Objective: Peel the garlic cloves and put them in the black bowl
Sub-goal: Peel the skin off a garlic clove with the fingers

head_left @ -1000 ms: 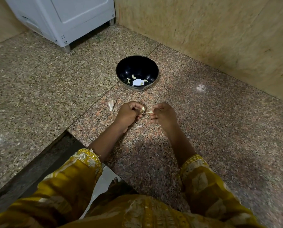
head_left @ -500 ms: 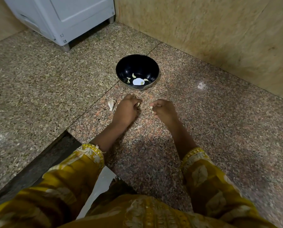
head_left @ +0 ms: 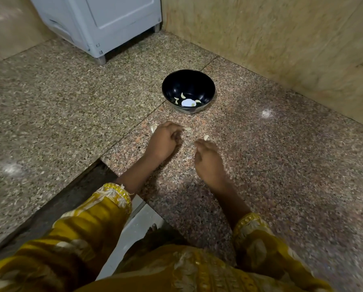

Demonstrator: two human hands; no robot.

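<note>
On the floor (head_left: 281,165) at mid-frame, the clove (head_left: 206,137) could be dropped short of the bowl (head_left: 208,85) and lost among the pale flecks, being only nipped at the tips of the right hand (head_left: 208,159), below and right of the bowl. A few peeled cloves (head_left: 182,95) and a round white patch (head_left: 188,102) are held in the bowl's bottom. The left hand (head_left: 163,140) is curled, but whether anything is gripped cannot be told; a pale scrap (head_left: 187,129) is seen just beside its fingers.
</note>
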